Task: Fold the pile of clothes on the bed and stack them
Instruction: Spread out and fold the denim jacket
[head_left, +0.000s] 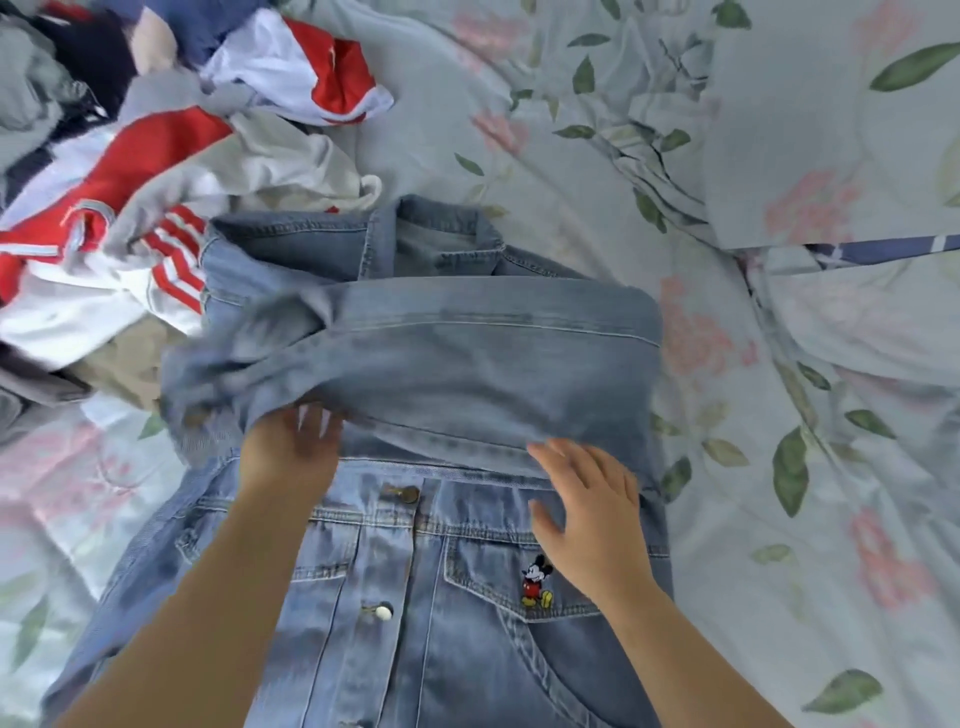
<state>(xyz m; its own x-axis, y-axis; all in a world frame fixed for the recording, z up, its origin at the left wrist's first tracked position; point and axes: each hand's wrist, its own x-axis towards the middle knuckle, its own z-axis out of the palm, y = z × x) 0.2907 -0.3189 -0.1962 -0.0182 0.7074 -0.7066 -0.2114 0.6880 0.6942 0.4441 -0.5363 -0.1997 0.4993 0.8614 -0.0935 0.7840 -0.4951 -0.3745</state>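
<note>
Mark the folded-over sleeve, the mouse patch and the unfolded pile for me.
folded-over sleeve (467, 353): head view, middle of the denim band.
mouse patch (535, 579): head view, the figure's body.
unfolded pile (156, 150): head view, a red panel on top.
</note>
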